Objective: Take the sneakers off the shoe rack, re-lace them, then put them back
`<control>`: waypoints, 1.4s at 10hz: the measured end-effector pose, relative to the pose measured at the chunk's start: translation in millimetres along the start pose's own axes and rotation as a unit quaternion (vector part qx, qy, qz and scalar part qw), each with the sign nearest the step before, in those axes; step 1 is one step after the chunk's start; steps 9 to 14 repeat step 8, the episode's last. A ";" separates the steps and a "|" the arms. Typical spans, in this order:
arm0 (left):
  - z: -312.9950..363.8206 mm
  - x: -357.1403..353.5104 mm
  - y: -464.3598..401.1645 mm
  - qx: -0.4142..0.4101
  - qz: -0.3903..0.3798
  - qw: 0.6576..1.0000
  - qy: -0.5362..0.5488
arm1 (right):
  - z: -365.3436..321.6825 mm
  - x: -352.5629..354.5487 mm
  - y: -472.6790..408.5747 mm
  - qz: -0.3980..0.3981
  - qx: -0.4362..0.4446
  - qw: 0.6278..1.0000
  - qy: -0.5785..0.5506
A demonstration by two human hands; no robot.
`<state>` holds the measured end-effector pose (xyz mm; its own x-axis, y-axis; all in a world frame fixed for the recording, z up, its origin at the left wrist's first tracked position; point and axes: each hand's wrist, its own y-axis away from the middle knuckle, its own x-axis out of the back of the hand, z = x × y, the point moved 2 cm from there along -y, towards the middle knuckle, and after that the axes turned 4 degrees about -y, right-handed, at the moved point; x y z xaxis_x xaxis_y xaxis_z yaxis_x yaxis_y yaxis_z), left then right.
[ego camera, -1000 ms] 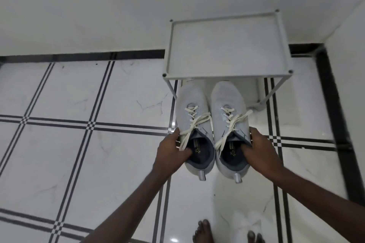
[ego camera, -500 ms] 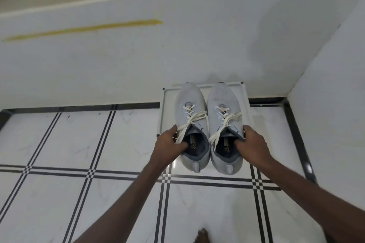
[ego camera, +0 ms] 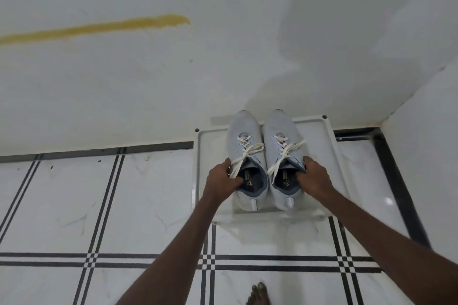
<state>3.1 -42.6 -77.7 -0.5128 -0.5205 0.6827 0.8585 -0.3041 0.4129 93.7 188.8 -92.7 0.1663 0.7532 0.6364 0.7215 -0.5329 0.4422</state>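
Two light grey sneakers with white laces sit side by side over the top shelf of the white shoe rack (ego camera: 329, 146), toes toward the wall. My left hand (ego camera: 221, 178) grips the left sneaker (ego camera: 244, 146) at its collar, thumb inside the opening. My right hand (ego camera: 313, 176) grips the right sneaker (ego camera: 280, 136) the same way from the right. Laces on both are threaded and their loose ends trail toward the heels. I cannot tell whether the soles touch the shelf.
The rack stands in a corner, with a white wall (ego camera: 223, 69) behind and another wall (ego camera: 426, 143) on the right. White floor tiles with black lines (ego camera: 148, 257) spread left and front. My bare foot (ego camera: 259, 294) shows at the bottom edge.
Both hands carried the sneakers up from in front of the rack's lower level and forward over the top shelf. The view has tilted up toward the wall.
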 end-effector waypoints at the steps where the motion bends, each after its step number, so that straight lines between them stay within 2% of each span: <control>1: -18.1 -16.4 -33.5 0.013 -0.005 1.000 0.000 | 13.7 -26.1 -30.9 -0.001 -0.007 1.000 0.008; 4: -48.1 -45.9 -55.1 0.027 -0.040 0.999 -0.019 | 40.4 -45.2 -49.8 -0.017 0.009 1.000 0.012; 7: -35.0 -43.2 -38.2 0.076 -0.076 0.994 -0.032 | 37.2 -36.8 -46.9 -0.037 -0.005 0.999 0.030; 8: -13.5 -27.5 -29.9 0.104 -0.032 0.992 -0.059 | 17.3 -22.6 -38.1 -0.002 0.026 0.998 0.054; 14: -13.5 -27.5 -29.9 0.104 -0.032 0.992 -0.059 | 17.3 -22.6 -38.1 -0.002 0.026 0.998 0.054</control>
